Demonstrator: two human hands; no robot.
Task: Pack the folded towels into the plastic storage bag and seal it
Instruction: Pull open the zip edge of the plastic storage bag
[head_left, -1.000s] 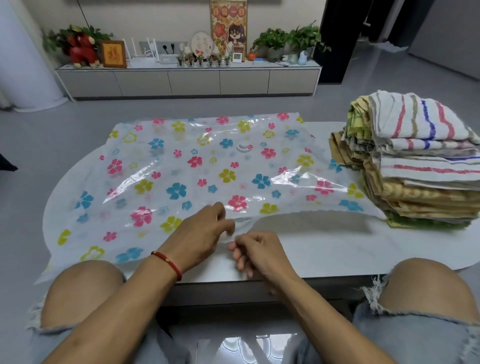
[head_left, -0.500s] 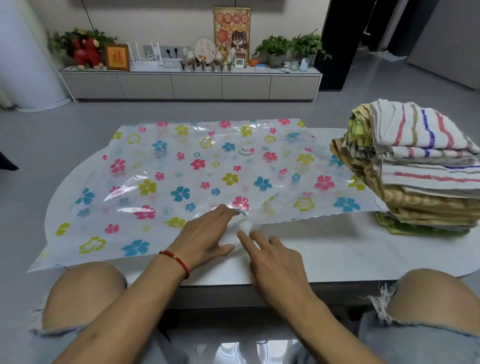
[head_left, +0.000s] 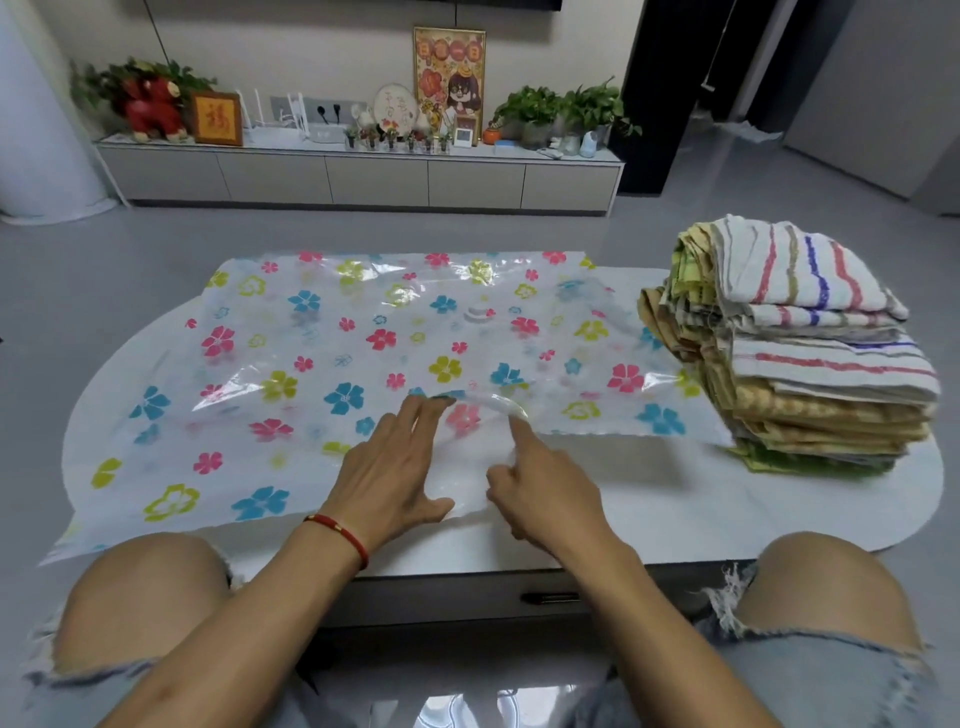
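Note:
A clear plastic storage bag printed with coloured flowers lies flat across the white oval table, its open edge facing me. A round valve sits near its middle. My left hand lies flat on the near edge with fingers straight, the tips reaching under a raised fold of the film. Beside it my right hand touches the film with a straight index finger, the other fingers loosely curled. A tall stack of folded striped and yellow towels stands at the table's right end, outside the bag.
My bare knees frame the table's near edge. Grey floor lies beyond the table. A long low cabinet with plants, a red plush toy and framed pictures runs along the back wall.
Both hands opened from a pinch at the bag's near edge and slid forward. The top film now arches up over the fingertips.

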